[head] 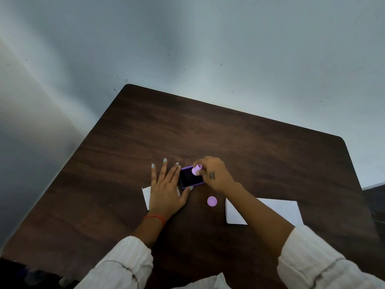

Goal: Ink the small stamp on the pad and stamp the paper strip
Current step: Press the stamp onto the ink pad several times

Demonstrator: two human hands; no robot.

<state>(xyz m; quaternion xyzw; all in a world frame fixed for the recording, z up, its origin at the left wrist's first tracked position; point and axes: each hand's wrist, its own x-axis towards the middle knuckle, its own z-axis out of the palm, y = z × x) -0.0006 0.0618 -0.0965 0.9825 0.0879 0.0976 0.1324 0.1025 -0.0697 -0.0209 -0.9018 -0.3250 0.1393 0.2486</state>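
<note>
pinching the stamp (196, 170) between thumb and fingertips, right hand (215, 174) closed on it, tilted over the far right corner of the pad (190, 177). could not tell whether the stamp's face touched the ink or hung just above it. sat open on the dark wood tabletop (208, 130), that pad: purple rim, dark ink surface. lay flat and open just left of the pad, left hand (166, 189), fingers spread, gripping nothing, forefinger along the pad's left edge and thumb tip at its near corner. rested partly on a white paper (145, 197), that left hand, so only the paper's left end and a sliver by the thumb showed. could not tell from this view whether that sheet was the strip. lay nearer the body, between the two forearms and clear of the pad, a small round purple cap (212, 201). lay to the right, well apart from the pad, a second white paper (279, 209), crossed by the right forearm. wore a thin red thread (155, 217) on the left wrist and pale ribbed sleeves (125, 259) pushed back on both arms. showed a small dark mark on the back of the right hand. stood behind the tabletop's far edge, a plain grey wall (208, 49) with a few small specks.
</note>
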